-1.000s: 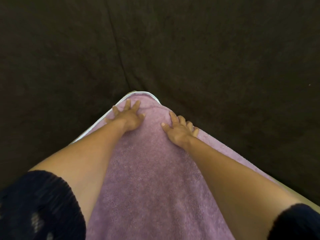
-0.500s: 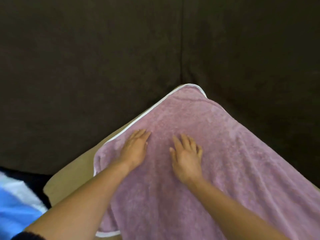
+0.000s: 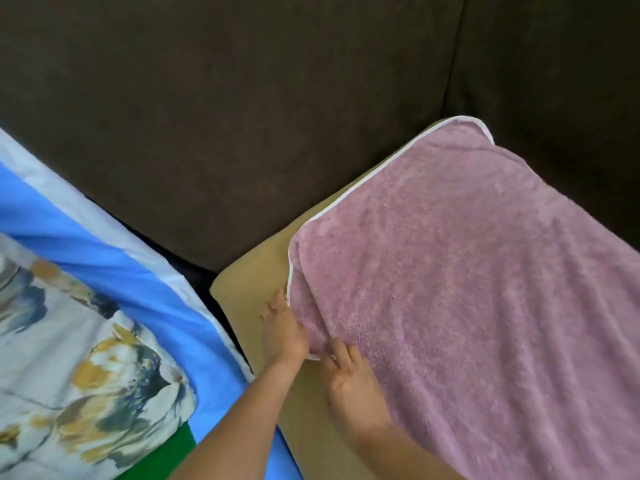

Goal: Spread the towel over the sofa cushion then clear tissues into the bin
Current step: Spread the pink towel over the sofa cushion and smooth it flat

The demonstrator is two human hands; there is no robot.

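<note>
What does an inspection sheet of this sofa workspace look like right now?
Surface: tan sofa cushion, its left strip bare.
Job's things: mauve terry towel with white trim covers most of the cushion; near-left corner rumpled. Tissues, bin: nothing seen.
Clutter: blue sheet and floral fabric at left.
Grippers: left hand and right hand at the towel's near-left corner; grip unclear.
Cables: nothing seen.
Surroundings: dark brown sofa back.

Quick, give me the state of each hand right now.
Left hand: at the towel edge; grip cannot be told.
Right hand: open, fingers flat on the towel's near corner, holding nothing.
</note>
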